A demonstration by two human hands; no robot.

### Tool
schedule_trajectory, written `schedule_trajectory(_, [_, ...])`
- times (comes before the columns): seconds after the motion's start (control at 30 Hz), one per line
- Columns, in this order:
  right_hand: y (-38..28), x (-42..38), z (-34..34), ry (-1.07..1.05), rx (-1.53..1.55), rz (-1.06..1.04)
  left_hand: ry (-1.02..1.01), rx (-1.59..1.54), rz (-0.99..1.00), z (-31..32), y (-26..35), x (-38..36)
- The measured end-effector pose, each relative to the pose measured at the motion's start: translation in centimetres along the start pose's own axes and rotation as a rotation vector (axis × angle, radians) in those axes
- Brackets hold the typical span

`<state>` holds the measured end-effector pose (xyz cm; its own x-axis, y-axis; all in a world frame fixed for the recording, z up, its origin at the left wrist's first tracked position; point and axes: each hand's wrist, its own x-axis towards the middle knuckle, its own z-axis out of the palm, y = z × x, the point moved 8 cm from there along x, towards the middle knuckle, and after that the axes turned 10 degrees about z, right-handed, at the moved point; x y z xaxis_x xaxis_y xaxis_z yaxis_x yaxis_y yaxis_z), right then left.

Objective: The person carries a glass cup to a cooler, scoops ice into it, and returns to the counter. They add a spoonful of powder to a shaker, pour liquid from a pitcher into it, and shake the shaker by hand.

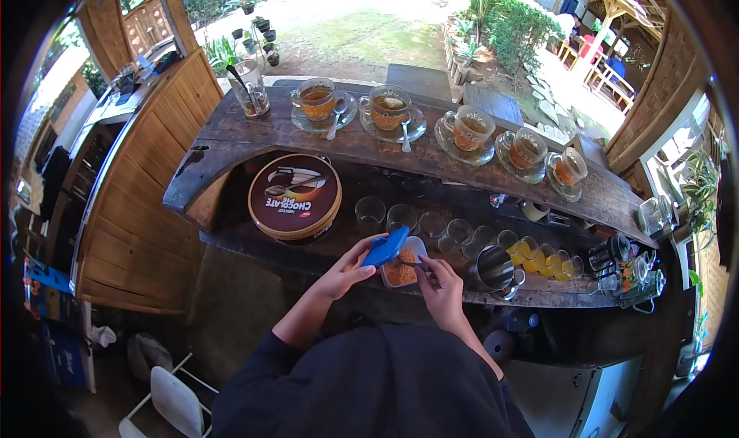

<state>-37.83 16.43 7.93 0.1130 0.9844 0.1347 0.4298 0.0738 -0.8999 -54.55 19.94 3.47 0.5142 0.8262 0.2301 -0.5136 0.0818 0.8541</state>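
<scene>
My left hand [343, 275] grips a blue lid [386, 247], tilted over the far left part of a clear plastic container [416, 247]. Orange-brown granules [399, 274] fill part of the container, which rests at the counter's near edge. In my right hand [442, 290] is the handle of a dark spoon [414, 264], pinched between thumb and fingers, its bowl end down at the granules. Just right of that hand stands a metal pitcher [493, 269]. Empty glasses [402, 216] line up behind the container.
On the raised wooden shelf [269, 107] several glass cups of tea [316, 101] sit on saucers, some with spoons. A round chocolate pie tin [295, 195] stands at left. Glasses with yellow liquid [531, 249] are at right, near stacked glassware [627, 269]. A white chair [176, 399] is lower left.
</scene>
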Motion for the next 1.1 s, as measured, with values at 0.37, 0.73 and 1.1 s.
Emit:
schedule_trajectory(0.37, [2.1, -0.9, 0.1, 0.05, 0.13, 0.104, 0.086, -0.155, 0.006, -0.8, -0.9, -1.0])
schedule_trajectory(0.73, [5.8, -1.8, -1.3, 0.098, 0.621, 0.369, 0.124, -0.183, 0.006, -1.0, -1.4, -1.7])
schedule_trajectory(1.1, [6.7, -3.1, -1.9, 0.096, 0.729, 0.436, 0.104, -0.233, -0.014, -0.5, -2.0, -1.4])
